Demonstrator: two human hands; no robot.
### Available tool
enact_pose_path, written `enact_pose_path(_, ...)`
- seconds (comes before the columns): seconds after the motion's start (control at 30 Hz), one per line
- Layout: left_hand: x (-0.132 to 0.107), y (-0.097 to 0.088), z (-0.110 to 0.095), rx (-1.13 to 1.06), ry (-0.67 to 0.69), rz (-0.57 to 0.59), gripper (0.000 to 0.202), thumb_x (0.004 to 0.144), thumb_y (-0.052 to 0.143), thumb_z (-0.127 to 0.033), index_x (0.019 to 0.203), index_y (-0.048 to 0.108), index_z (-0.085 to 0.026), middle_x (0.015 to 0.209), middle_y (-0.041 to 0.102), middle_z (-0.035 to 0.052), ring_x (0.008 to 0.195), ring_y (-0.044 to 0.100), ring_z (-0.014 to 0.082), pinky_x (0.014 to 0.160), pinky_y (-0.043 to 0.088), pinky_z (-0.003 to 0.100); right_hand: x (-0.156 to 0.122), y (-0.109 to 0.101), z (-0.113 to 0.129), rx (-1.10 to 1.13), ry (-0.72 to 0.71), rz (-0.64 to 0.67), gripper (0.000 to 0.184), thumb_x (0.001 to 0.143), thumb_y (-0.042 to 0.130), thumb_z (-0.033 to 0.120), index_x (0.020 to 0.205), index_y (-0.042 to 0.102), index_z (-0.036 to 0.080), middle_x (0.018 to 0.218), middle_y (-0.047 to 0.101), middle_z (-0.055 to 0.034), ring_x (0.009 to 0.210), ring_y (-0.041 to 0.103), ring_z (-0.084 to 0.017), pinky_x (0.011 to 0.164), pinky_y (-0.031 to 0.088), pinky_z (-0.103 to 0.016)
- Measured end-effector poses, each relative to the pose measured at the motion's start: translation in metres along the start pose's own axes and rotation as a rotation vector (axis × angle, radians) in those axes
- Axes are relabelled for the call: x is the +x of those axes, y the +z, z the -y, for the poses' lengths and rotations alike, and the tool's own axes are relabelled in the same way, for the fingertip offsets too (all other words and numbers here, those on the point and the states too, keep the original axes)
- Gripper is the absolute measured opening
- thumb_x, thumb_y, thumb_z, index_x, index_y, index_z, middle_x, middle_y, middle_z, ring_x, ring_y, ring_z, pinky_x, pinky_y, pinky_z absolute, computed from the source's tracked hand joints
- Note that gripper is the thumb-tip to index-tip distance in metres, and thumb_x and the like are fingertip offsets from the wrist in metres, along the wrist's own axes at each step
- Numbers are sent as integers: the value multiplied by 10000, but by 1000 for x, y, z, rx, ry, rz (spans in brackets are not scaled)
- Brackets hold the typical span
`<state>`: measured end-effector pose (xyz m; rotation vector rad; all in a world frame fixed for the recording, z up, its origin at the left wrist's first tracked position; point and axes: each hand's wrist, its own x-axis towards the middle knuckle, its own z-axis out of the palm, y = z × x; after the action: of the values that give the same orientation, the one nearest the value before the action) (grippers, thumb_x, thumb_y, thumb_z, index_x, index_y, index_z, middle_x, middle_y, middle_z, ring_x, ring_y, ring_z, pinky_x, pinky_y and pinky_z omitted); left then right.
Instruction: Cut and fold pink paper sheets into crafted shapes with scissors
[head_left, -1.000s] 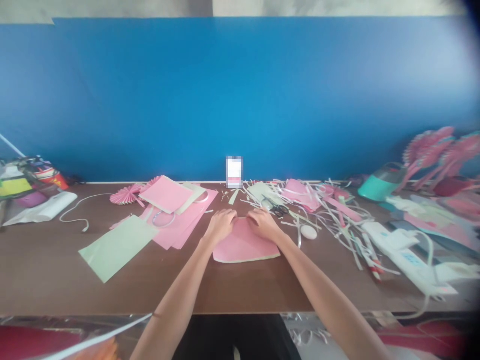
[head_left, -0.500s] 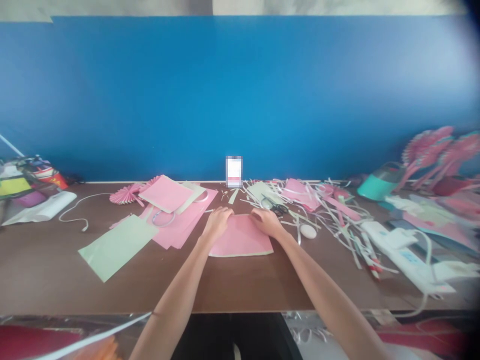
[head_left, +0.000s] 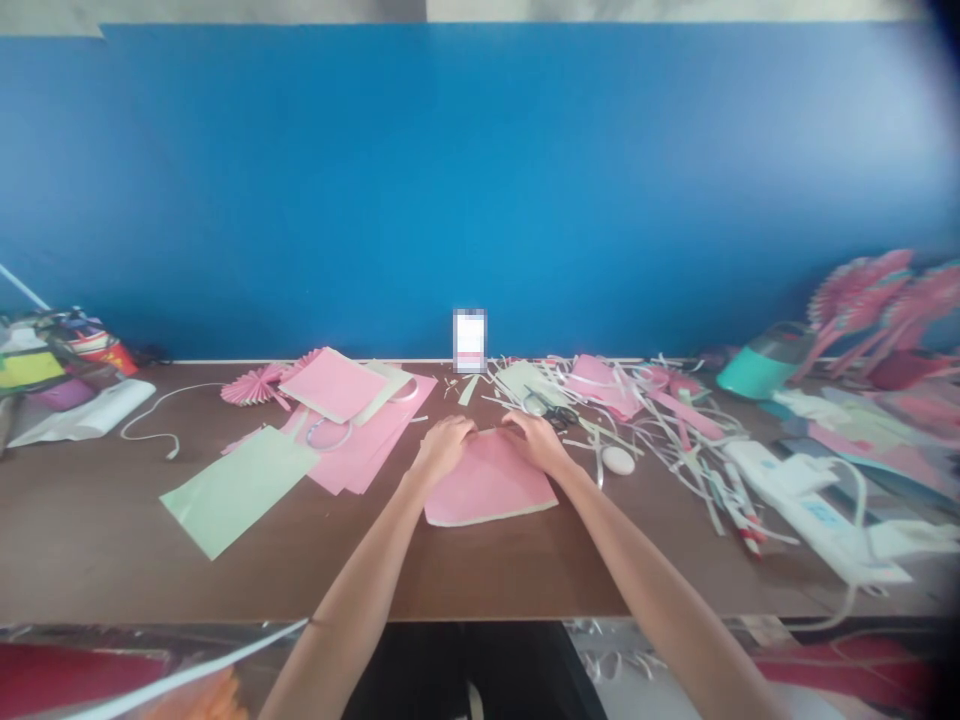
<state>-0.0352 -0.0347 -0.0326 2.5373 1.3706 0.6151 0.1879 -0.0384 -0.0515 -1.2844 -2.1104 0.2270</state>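
Observation:
A sheet of pink paper (head_left: 491, 482) with a pale strip along its near edge lies on the brown table in front of me. My left hand (head_left: 448, 443) has its fingers bent over the far left part of the sheet. At the far right part, my right hand (head_left: 534, 437) grips the same paper. The fingertips of both hands point toward each other along the far edge, with a short stretch of paper between them. My thumbs are mostly hidden.
Pink sheets (head_left: 337, 470) and a pale green sheet (head_left: 240, 490) lie to the left, by a pleated pink paper fan (head_left: 253, 384). A phone (head_left: 470, 342) stands against the blue wall. Rightward are scissors (head_left: 559, 415), paper strips, a white oval object (head_left: 618, 460) and a power strip (head_left: 817, 515).
The near edge of the pink paper has come slightly toward me and tilted, its right corner higher. My left hand has shifted a little to the right, closer to my right hand.

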Motion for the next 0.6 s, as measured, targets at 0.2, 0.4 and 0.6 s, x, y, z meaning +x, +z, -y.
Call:
enact_pose_path(0.2, 1, 3, 12, -42, -104, -55, 185, 911, 415, -226, 873, 596, -217, 922, 639, 40, 896, 585, 198, 675, 393, 279, 0, -2, -9, 43, 232, -191, 298, 953, 336, 370, 950, 591, 216, 819, 672, -38, 713, 604, -195, 684, 410, -290)
enact_pose_path(0.4, 3, 8, 15, -104, -105, -84, 195, 918, 380, -199, 867, 568, -212, 894, 631, 30, 874, 570, 184, 691, 382, 276, 2, 1, -19, 113, 348, -295, 298, 932, 325, 335, 1004, 588, 215, 896, 675, -66, 782, 605, -236, 729, 431, -343)
enact_pose_path(0.6, 2, 9, 16, -115, -73, -90, 202, 921, 370, -205, 863, 564, -216, 877, 619, 27, 864, 552, 184, 670, 369, 273, 4, 2, -15, 158, 230, -217, 288, 930, 359, 363, 977, 601, 213, 993, 660, -70, 901, 607, -225, 798, 438, -335)
